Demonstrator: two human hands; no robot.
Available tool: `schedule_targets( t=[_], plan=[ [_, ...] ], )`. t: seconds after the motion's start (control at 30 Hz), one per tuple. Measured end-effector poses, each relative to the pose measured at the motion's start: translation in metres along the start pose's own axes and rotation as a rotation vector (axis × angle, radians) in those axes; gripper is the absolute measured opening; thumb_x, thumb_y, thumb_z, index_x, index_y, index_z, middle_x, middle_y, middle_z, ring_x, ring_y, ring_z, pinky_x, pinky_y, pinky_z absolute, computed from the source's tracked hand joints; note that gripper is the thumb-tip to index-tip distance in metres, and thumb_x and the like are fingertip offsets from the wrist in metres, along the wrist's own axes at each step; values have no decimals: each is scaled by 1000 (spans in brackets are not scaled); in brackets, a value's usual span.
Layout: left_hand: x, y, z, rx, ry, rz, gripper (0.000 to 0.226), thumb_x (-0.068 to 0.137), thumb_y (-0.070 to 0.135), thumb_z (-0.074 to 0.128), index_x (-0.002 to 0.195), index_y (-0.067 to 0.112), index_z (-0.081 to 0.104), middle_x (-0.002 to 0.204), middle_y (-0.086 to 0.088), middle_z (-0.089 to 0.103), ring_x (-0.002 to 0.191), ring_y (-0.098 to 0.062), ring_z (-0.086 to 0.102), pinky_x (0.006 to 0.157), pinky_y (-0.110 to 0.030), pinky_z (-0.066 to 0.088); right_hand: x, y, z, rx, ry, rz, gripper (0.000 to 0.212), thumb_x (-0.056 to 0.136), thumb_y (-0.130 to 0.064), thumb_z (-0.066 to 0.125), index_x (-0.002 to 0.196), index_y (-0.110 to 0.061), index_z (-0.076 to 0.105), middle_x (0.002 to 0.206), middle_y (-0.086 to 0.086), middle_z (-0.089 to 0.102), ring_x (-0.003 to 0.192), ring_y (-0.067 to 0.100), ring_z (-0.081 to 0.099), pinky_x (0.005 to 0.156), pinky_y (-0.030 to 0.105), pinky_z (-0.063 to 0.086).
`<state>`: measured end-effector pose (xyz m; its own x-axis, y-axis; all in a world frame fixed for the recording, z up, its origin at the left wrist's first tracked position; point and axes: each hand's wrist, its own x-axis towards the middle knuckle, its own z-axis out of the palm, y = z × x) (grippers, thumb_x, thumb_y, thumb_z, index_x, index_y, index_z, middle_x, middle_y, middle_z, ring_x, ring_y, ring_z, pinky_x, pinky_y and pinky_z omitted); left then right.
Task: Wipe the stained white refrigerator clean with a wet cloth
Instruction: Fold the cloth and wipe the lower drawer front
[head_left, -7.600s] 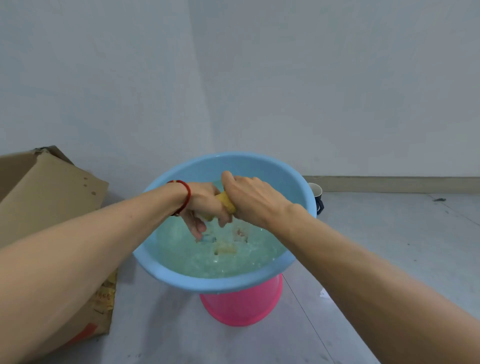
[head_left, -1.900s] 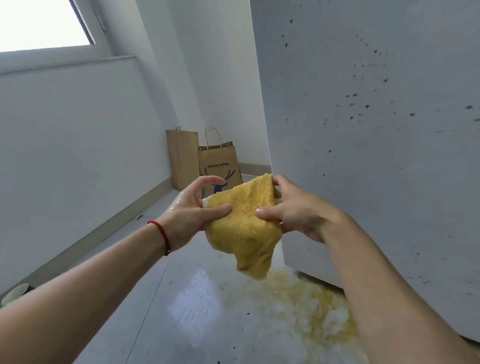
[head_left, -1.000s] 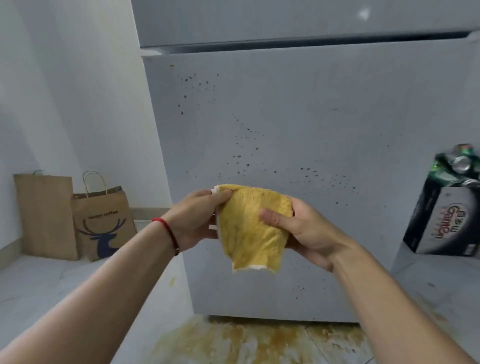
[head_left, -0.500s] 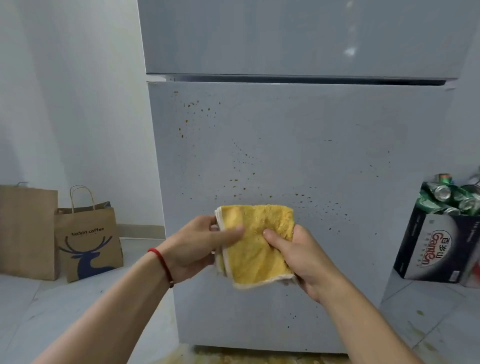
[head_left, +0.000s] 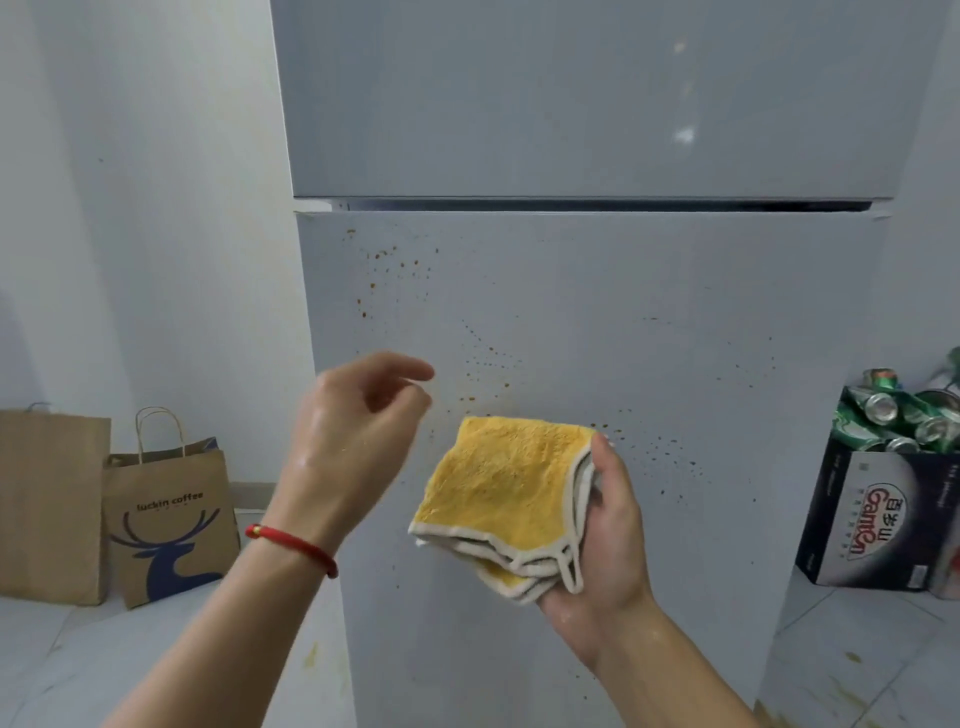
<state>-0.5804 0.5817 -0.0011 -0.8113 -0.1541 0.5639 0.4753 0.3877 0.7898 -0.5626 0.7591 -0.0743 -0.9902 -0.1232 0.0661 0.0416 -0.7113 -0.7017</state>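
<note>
Head view, looking straight at the white refrigerator (head_left: 597, 338), which fills the centre of the frame. Its lower door carries brown specks, densest in a band from upper left of the door down toward centre right. A dark seam separates upper and lower doors.

Right hand (head_left: 608, 540), lower centre-right: grip grasping the folded yellow cloth (head_left: 504, 493), thumb along its right edge, the other fingers hidden behind it. Cloth has a pale trim, several layers showing at the bottom edge; it is held in front of the lower door, whether touching the door cannot be told.

Left hand (head_left: 353, 436), centre-left, just beside the cloth but apart from it: grip released, fingers loosely curled, holding nothing. Red bracelet (head_left: 293, 545) on that wrist.

Left edge: two brown paper bags (head_left: 166, 519) on the floor against the wall. Right edge: dark box (head_left: 872, 519) topped with green cans (head_left: 893, 415). Yellowish stains on the floor tiles at lower right.
</note>
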Motion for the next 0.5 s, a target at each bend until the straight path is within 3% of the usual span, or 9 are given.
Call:
schedule_targets(
  t=[0.07,0.2,0.27,0.33,0.37,0.43,0.5],
  plan=[
    [2,-10,-8,90,55,1,22,85,11,65,90,28,77,82,10,74,74,-3,65,65,-14,49,2,-4,5,-32,3,-78,65,100,-63,36,129,-17,72,130,18,70,121,43,66,109,70,42],
    [4,-25,-15,56,137,10,26,87,12,66,94,34,75,94,15,68,85,-19,66,70,-29,49,2,-4,31,-151,-9,-276,54,98,-58,44,134,-26,67,130,6,72,113,27,70,113,62,41],
    [10,-27,-22,28,169,49,25,89,15,66,100,35,74,102,21,65,94,-23,67,77,-34,53,7,-3,50,-267,0,-480,50,99,-57,50,142,-31,58,138,-2,67,123,19,67,112,51,47],
    [18,-27,-28,-32,196,69,20,90,27,65,103,38,74,108,25,63,100,-31,65,85,-39,53,20,-3,68,-532,-15,-774,54,103,-49,42,155,-36,39,157,-13,49,143,8,48,117,39,43],
    [23,-25,-30,-63,205,74,22,87,35,62,106,40,73,111,26,62,103,-34,63,88,-42,53,31,-3,74,-747,-49,-916,57,105,-45,36,160,-35,27,166,-16,33,151,4,34,124,38,34],
    [40,-23,-32,-90,216,95,34,84,44,56,116,42,67,119,28,57,116,-27,57,101,-48,50,65,-3,80,-1171,-105,-1105,61,109,-41,31,165,-35,8,172,-17,6,159,6,7,129,52,13],
    [65,-19,-34,-116,222,85,40,91,40,56,130,38,59,131,17,53,130,-16,47,110,-49,43,104,-4,83,-1551,-96,-1159,61,111,-47,26,165,-34,2,174,-10,-6,160,14,-8,127,61,4]
  ],
)
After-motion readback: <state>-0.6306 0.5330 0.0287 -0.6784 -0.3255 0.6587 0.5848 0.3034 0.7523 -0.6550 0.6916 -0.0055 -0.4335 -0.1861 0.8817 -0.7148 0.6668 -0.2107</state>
